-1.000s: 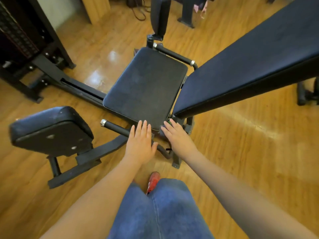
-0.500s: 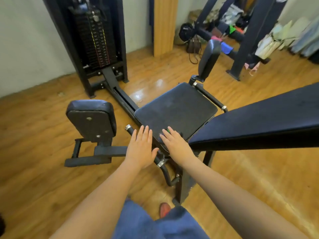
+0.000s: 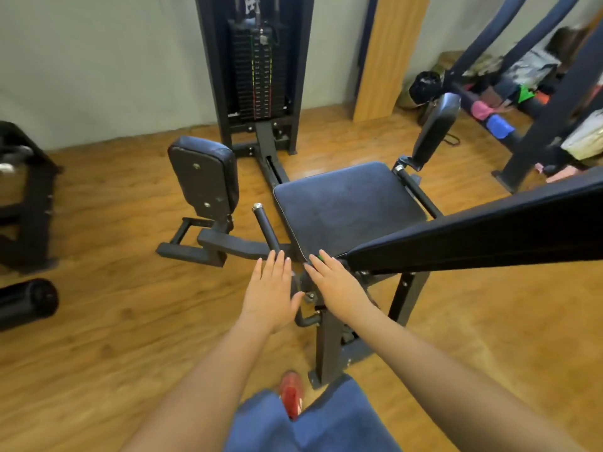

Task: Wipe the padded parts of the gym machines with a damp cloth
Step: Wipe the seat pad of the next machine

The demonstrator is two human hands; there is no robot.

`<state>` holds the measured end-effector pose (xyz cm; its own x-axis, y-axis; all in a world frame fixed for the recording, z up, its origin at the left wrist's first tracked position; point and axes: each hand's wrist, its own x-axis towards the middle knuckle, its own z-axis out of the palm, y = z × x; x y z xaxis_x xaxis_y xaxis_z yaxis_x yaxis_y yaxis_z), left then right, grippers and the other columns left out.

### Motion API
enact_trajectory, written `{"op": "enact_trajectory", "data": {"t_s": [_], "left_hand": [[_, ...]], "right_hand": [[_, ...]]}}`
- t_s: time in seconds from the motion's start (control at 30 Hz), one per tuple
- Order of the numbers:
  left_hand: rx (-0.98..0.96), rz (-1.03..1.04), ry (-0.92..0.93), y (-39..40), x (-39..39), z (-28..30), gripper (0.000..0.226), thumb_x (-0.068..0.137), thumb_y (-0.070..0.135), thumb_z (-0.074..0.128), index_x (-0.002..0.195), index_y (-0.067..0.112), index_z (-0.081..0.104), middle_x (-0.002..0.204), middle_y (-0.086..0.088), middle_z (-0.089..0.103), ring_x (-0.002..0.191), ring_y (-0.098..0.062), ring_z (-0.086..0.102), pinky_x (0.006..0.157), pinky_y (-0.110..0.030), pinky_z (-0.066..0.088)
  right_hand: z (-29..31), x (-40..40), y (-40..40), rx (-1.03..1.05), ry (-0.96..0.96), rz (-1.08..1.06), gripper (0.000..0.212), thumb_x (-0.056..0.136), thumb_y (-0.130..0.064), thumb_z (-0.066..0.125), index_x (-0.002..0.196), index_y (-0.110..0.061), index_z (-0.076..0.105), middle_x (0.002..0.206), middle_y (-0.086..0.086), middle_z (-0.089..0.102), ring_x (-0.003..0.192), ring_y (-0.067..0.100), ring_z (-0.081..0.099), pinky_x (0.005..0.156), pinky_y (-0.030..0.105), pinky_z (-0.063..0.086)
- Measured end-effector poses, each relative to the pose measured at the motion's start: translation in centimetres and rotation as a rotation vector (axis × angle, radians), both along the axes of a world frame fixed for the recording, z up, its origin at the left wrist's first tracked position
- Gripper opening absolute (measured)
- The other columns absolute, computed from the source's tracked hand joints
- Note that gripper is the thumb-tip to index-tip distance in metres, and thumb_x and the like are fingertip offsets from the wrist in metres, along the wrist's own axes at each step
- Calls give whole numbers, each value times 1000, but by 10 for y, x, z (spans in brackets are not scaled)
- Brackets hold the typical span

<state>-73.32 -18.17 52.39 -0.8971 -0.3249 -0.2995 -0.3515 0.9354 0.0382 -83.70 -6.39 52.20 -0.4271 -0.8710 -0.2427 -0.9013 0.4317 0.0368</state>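
Observation:
A dark padded seat [image 3: 346, 203] sits in the middle of a gym machine, with a long padded backrest [image 3: 489, 236] slanting off to the right. Padded leg pads stand at the left [image 3: 204, 176] and the far right [image 3: 435, 132]. My left hand [image 3: 270, 288] is flat with straight fingers, just short of the seat's near corner, by a black handle bar [image 3: 266, 228]. My right hand [image 3: 336, 282] also lies flat, its fingertips at the seat's near edge where a small green bit [image 3: 320, 257] shows. No cloth is visible in either hand.
A weight stack tower [image 3: 257, 70] rises behind the seat. Black equipment [image 3: 23, 197] and a dark roller [image 3: 27, 301] stand at the left. A frame with clothes and bags [image 3: 522, 93] fills the back right. Wooden floor [image 3: 114, 337] surrounds the machine. My red shoe [image 3: 292, 393] is below.
The view has tilted up, bringing the weight stack and wall into sight. Both hands stay flat at the seat's near edge, slightly drawn back from it.

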Motion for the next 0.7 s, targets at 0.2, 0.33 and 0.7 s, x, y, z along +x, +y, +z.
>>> {"op": "enact_trajectory", "data": {"t_s": [0.2,0.33,0.7], "left_hand": [[2,-36,50,51,24,2,74,102,52,26,155,7,2,163,-12,0,150,-27,-6,120,-44,-1],[23,-83,43,93,38,1,74,101,53,26,155,7,3,163,-12,-1,150,-26,-6,120,-43,-2],[18,-227,42,209,7,28,79,100,55,29,155,8,0,163,-12,-5,150,-26,-8,120,-40,-4]], "right_hand": [[8,27,57,-50,-19,-89,62,94,-7,46,149,-14,17,157,7,11,145,24,2,116,36,10],[10,47,99,-40,-11,-108,61,95,-5,42,149,-13,15,157,8,11,145,25,2,116,36,7],[14,24,234,-41,-53,-237,64,94,0,42,150,-12,12,158,7,7,145,24,0,118,36,11]]}}
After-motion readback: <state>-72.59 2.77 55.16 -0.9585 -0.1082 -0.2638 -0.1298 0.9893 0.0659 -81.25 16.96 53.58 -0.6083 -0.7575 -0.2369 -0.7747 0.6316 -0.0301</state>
